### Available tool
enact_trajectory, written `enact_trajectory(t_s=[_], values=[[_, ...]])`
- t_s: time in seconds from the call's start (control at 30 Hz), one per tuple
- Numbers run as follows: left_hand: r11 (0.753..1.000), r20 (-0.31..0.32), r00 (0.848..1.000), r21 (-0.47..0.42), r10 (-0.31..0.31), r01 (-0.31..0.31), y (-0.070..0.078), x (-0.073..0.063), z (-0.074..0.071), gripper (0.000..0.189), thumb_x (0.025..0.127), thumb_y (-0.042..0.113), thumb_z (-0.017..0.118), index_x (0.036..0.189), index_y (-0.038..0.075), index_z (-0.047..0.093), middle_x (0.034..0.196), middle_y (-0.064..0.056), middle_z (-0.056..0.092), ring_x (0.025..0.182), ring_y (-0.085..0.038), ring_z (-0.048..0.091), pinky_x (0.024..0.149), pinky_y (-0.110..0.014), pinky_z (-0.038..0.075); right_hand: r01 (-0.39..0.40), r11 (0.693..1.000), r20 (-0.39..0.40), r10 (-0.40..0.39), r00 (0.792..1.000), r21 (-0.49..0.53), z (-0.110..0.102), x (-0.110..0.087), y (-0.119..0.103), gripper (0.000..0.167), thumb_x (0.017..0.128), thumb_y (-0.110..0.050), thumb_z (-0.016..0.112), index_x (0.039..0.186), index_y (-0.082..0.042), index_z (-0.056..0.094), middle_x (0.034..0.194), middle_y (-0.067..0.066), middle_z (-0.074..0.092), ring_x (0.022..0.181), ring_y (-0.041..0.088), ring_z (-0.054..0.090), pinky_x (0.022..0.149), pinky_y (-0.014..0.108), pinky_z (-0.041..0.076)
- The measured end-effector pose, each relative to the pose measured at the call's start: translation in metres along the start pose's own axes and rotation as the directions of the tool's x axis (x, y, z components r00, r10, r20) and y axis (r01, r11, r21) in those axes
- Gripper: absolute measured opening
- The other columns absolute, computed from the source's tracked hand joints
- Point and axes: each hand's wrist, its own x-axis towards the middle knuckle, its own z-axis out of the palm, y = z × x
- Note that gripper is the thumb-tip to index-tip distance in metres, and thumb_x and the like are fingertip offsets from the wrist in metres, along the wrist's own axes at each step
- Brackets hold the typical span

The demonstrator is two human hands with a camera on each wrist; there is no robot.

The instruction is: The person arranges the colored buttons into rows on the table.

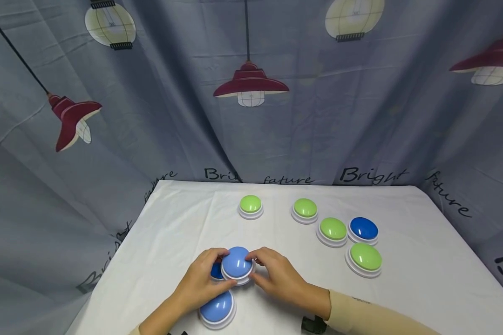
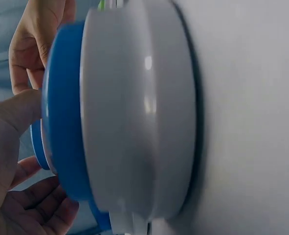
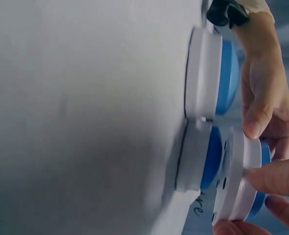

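Observation:
Both hands grip a light blue push button (image 1: 236, 263) with a white round base. My left hand (image 1: 201, 281) holds its left rim between thumb and fingers, and my right hand (image 1: 278, 277) pinches the right side. In the right wrist view its base (image 3: 237, 171) is off the table, tilted, close to the top of a dark blue button (image 3: 211, 159). That dark blue button (image 1: 216, 271) is mostly hidden behind the left fingers in the head view. Nearer the person stands another light blue button (image 1: 217, 307), below my left hand; it fills much of the left wrist view.
A single green button (image 1: 250, 204) stands at the back middle of the white table (image 1: 184, 218). To the right are a second green button (image 1: 305, 208), a third (image 1: 333, 229), a dark blue one (image 1: 363, 229) and another green (image 1: 365, 257). A patterned curtain (image 1: 172, 116) hangs behind.

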Motion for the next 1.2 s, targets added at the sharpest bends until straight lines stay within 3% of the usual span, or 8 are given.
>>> enact_trajectory(t_s=[0.17,0.33,0.57,0.73,0.97,1.2], values=[[0.997,-0.007,0.998,0.043,0.070,-0.070,0.008,-0.006,0.008,0.065,0.075,0.042,0.086,0.125,0.013,0.057,0.116,0.009,0.059,0.103,-0.006,0.055,0.087,-0.028,0.051,0.008,1.000,-0.027,-0.007,1.000,0.018,-0.001,-0.015,-0.003,0.040,0.077,-0.005,0.082,0.112,-0.009,0.063,0.103,-0.001,0.063,0.090,0.013,0.062,0.077,0.027,0.055],[0.994,0.014,0.994,0.022,0.104,-0.104,0.014,-0.012,0.017,0.064,0.076,0.041,0.086,0.124,0.011,0.057,0.116,0.007,0.060,0.106,-0.007,0.056,0.088,-0.029,0.051,0.008,1.000,-0.033,-0.008,0.999,0.020,-0.004,-0.031,-0.006,0.042,0.076,-0.004,0.083,0.112,-0.010,0.063,0.103,-0.003,0.062,0.090,0.011,0.061,0.076,0.027,0.055],[0.987,0.031,0.989,0.068,0.146,-0.148,0.020,-0.018,0.025,0.065,0.074,0.046,0.086,0.122,0.014,0.058,0.115,0.007,0.061,0.107,-0.009,0.057,0.092,-0.039,0.048,-0.043,0.999,0.014,0.043,0.999,0.011,-0.007,-0.047,-0.011,0.042,0.078,-0.009,0.083,0.112,-0.014,0.061,0.105,-0.008,0.060,0.089,0.008,0.060,0.077,0.022,0.053],[0.981,0.034,0.984,0.076,0.178,-0.180,0.023,-0.020,0.029,0.063,0.070,0.042,0.089,0.117,0.014,0.059,0.110,0.008,0.062,0.101,-0.007,0.058,0.090,-0.037,0.046,-0.062,0.998,0.058,0.061,0.996,0.028,-0.007,-0.055,-0.012,0.041,0.079,-0.011,0.082,0.114,-0.015,0.060,0.106,-0.009,0.059,0.089,0.007,0.059,0.077,0.023,0.053],[0.978,0.024,0.981,0.080,0.192,-0.193,0.026,-0.022,0.031,0.063,0.060,0.039,0.094,0.109,0.015,0.062,0.104,0.010,0.061,0.096,-0.005,0.057,0.087,-0.033,0.048,-0.071,0.997,0.091,0.069,0.993,0.019,-0.007,-0.058,-0.014,0.043,0.079,-0.012,0.083,0.115,-0.015,0.058,0.106,-0.008,0.058,0.091,0.005,0.058,0.080,0.023,0.053],[0.978,0.077,0.979,0.068,0.189,-0.195,0.026,-0.022,0.032,0.060,0.064,0.044,0.092,0.109,0.017,0.061,0.102,0.011,0.060,0.094,-0.003,0.056,0.086,-0.031,0.049,-0.105,0.994,0.149,0.102,0.984,0.013,-0.009,-0.061,-0.016,0.043,0.081,-0.013,0.081,0.116,-0.015,0.057,0.106,-0.007,0.057,0.092,0.004,0.057,0.081,0.024,0.053]])
